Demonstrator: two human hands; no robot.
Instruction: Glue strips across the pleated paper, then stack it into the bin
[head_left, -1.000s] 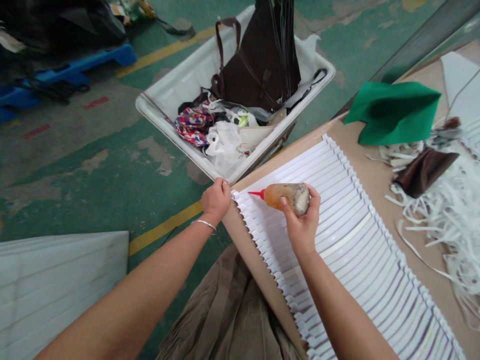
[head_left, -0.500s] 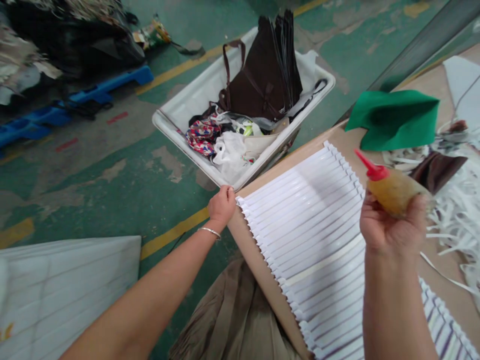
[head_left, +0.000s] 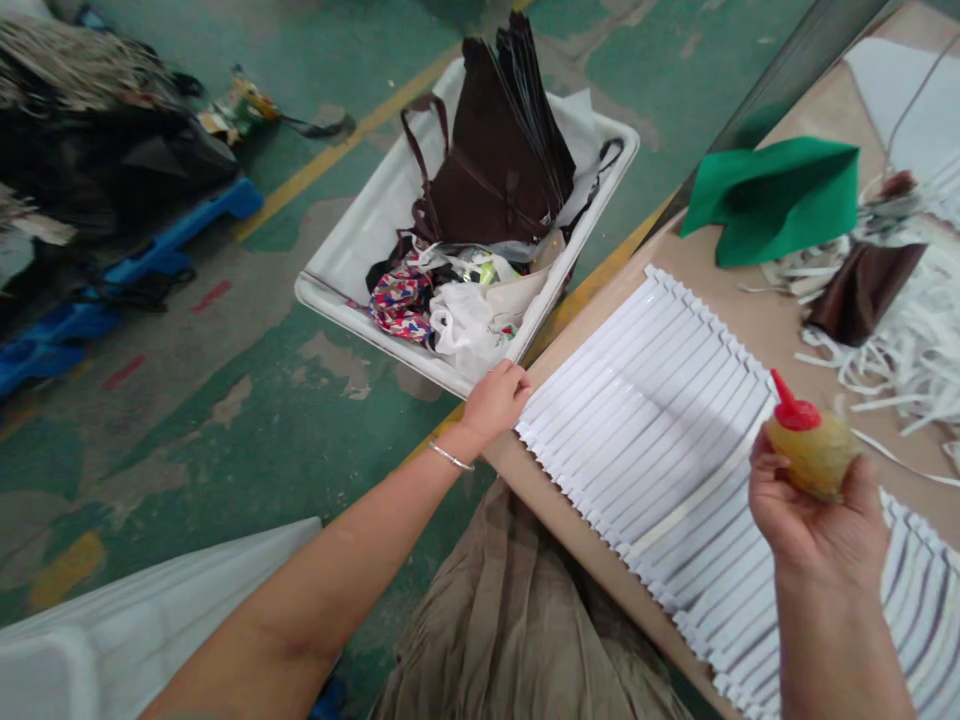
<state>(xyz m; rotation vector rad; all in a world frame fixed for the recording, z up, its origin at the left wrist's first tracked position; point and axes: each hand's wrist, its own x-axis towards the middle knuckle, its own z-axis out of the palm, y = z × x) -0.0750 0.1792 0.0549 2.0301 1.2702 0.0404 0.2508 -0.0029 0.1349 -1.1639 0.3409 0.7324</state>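
1. Right hand: palm up, partly closed, fingers and thumb wrapped round yellowish squeeze bottle; red nozzle points up, tipped toward far left.
2. Bottle is held above right side of the row of white strips, which lies on the brown table.
3. Left hand: fingers curled, at table's left corner beside near corner of white bin; can't tell which it grips, or how firmly.
4. Bin, left of table: dark brown bags, patterned cloth, white plastic bag.
5. Table's far right: green sheet, brown piece, loose white scraps.
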